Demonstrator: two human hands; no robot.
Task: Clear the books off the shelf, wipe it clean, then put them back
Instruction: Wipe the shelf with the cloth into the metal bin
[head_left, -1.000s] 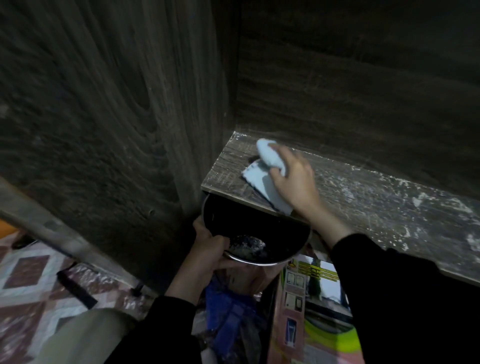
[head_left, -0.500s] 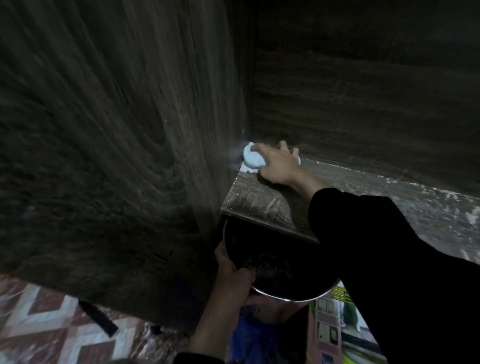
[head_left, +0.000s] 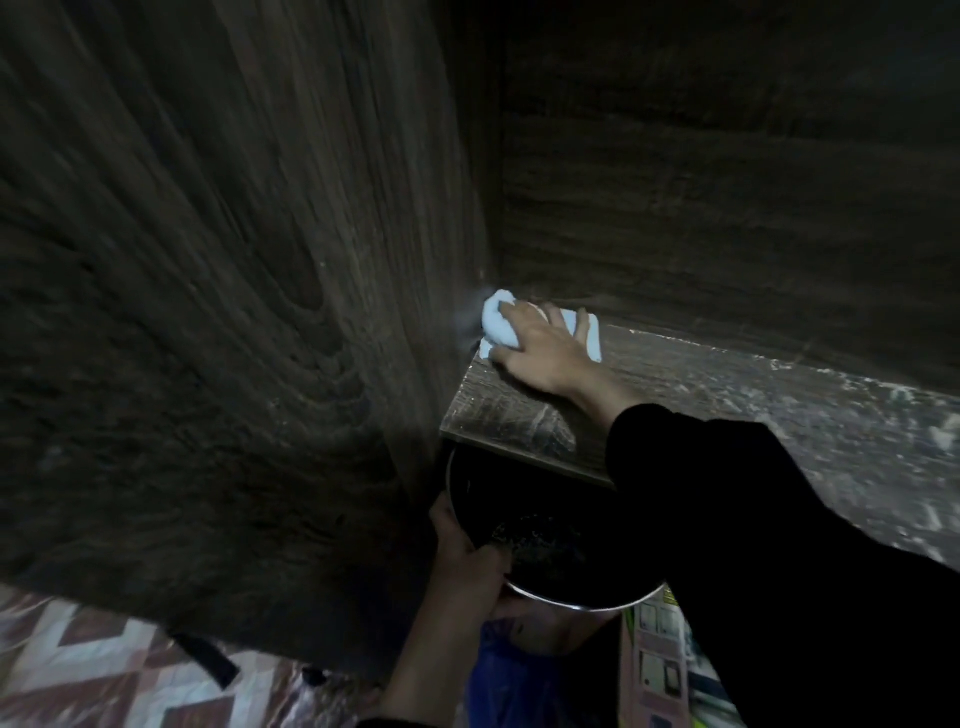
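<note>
Right hand (head_left: 540, 353) is lying palm-down on a pale blue cloth (head_left: 497, 326), fingers spread and mostly straight, pressing it onto the shelf (head_left: 519, 421). The cloth is sitting under and just ahead of the fingers, bunched at its left end, where it is touching the corner formed by the side panel (head_left: 260, 312) and the back panel (head_left: 727, 208). A flatter part of the cloth is showing beyond the fingers on the right side of the hand. The shelf board nearer than the right hand is looking dark and streaked; to the right of that hand it is carrying pale dusty patches (head_left: 857, 431). Left hand (head_left: 467, 561) is gripping the rim of a dark round pot (head_left: 582, 606), thumb hooked over the edge and fingers curled beneath, holding it just below the front edge of the shelf, under the right forearm's black sleeve (head_left: 779, 571). Speckled debris (head_left: 535, 540) is lying inside the pot near the left thumb. Below the left hand, a blue bag (head_left: 498, 675) is showing, with a printed box (head_left: 660, 660) to its right; patterned floor tiles (head_left: 78, 670) are lying far to the left of that hand.
</note>
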